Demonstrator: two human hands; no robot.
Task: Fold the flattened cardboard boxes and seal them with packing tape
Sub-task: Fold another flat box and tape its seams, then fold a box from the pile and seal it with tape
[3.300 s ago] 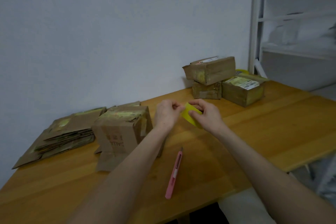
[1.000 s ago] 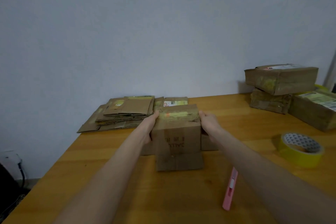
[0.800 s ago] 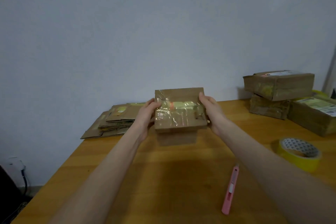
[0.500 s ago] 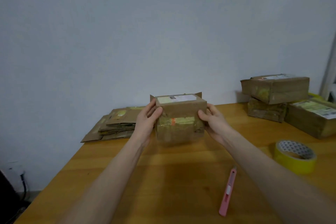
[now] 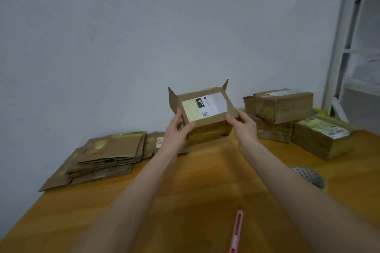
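Note:
A small brown cardboard box [image 5: 205,121] with a white shipping label on its upper face is held up above the wooden table [image 5: 195,181]. My left hand [image 5: 177,129] grips its left side and my right hand [image 5: 243,127] grips its right side. Two flaps stick up at the box's far corners. The near face shows yellowish tape. A roll of yellow packing tape [image 5: 310,177] lies on the table to the right, partly hidden behind my right forearm. A stack of flattened cardboard boxes [image 5: 102,156] lies at the left by the wall.
Three folded, taped boxes [image 5: 287,117] are piled at the back right of the table. A pink utility knife [image 5: 236,232] lies near the front edge between my forearms. A white shelf frame [image 5: 347,37] stands at the far right.
Both hands lifted the box off the table, turned it so the labelled face points up, and carried it up and to the right. The tape roll and knife stayed on the table.

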